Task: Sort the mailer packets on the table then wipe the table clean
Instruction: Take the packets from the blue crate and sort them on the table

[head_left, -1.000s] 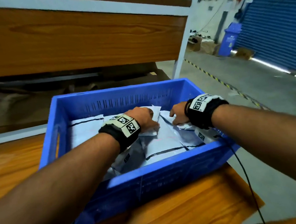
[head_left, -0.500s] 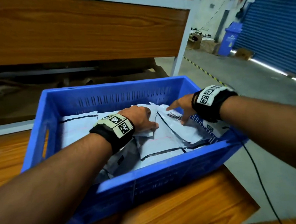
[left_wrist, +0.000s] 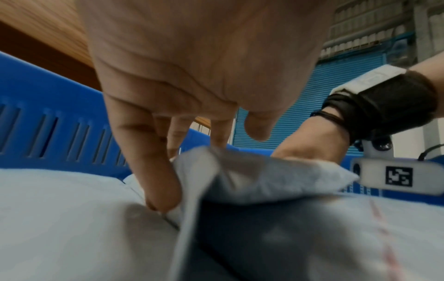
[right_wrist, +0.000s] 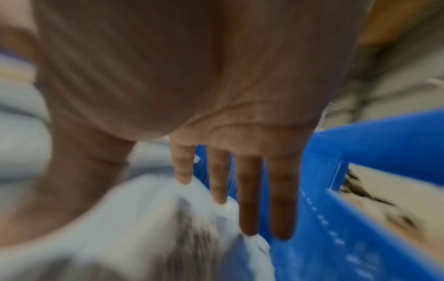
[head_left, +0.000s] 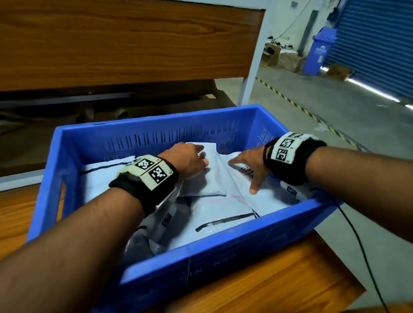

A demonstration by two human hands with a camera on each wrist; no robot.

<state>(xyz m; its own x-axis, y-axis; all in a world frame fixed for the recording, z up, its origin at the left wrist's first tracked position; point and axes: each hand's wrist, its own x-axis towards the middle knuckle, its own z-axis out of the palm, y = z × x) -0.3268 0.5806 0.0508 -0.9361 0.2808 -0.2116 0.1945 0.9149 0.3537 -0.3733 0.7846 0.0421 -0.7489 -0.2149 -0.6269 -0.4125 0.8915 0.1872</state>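
My left hand [head_left: 188, 159] pinches the edge of a small white mailer [head_left: 209, 173], thumb under the flap and fingers [left_wrist: 153, 171] curled over it, so I can peel it off the heap without dragging the rest. My right hand [head_left: 252, 165] lies spread, fingers [right_wrist: 250, 194] straight, pressing down the packet [head_left: 248, 178] beside it, probably to keep the pile from sliding. All the mailer packets [head_left: 218, 211] sit jumbled inside the blue crate [head_left: 207, 258], which stands on the wooden table [head_left: 269, 290]. By my reckoning sorting is underway; wiping waits.
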